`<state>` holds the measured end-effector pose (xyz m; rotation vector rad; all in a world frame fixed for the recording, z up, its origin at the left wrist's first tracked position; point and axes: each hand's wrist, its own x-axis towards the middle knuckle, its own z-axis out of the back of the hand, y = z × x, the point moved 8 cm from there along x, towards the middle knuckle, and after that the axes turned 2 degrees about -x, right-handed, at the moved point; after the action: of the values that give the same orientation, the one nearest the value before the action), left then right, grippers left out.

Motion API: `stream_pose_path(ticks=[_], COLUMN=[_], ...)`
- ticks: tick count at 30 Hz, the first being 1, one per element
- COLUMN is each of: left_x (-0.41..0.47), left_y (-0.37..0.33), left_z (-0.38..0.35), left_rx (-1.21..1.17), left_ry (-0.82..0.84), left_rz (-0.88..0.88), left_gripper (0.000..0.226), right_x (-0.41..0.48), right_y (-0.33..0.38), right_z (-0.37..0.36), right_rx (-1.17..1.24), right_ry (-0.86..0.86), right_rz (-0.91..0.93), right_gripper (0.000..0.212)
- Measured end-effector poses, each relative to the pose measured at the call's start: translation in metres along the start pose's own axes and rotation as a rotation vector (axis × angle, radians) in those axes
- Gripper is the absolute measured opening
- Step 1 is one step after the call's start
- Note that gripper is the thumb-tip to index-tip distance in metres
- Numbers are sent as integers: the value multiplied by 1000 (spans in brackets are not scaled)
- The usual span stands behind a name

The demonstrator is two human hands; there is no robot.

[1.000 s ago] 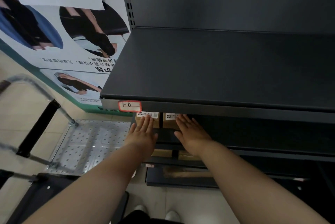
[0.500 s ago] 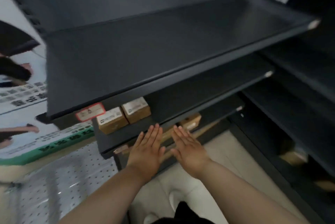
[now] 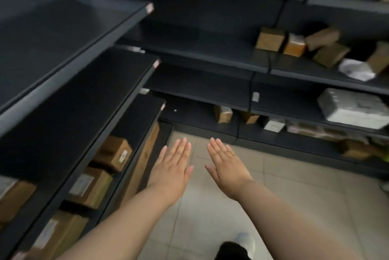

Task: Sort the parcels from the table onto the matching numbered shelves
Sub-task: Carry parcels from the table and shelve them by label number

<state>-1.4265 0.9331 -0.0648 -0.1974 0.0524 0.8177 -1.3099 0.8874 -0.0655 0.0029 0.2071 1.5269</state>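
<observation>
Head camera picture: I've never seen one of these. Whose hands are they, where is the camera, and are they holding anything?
The camera sits on a person's head, looking forward and down, so the two arms are the wearer's own. The left hand and right hand are stretched out flat over the tiled floor, fingers straight, holding nothing. Dark shelves stand to the left and ahead. Brown cardboard parcels lie on the lower left shelves, and more on those ahead.

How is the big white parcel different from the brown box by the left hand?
The white parcel is pale, wrapped and larger; the brown box is cardboard and smaller. The white parcel lies on the far shelves, the brown box on the near shelf beside the left hand. Both sit untouched.
</observation>
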Motion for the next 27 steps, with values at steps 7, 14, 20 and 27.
stream_pose_path(ticks=[7,14,20,27], left_x=[81,166,197,258], left_y=[-136,-350,-510,-607], left_z=[31,30,20,-16], left_rx=[122,17,-75,-16], left_ry=[-178,-157,-134,-67], left_rz=[-167,-387,-589,-781], left_gripper=[55,58,65,56], right_x=[-53,-150,-252,-299], right_y=[-147,-332,-455,-538], right_z=[32,78,87,61], right_rx=[-19,-32,6,142], right_ry=[-78,-153,-206,-214], right_rz=[-189,-436,-732,-936], right_gripper=[111,89,85,87])
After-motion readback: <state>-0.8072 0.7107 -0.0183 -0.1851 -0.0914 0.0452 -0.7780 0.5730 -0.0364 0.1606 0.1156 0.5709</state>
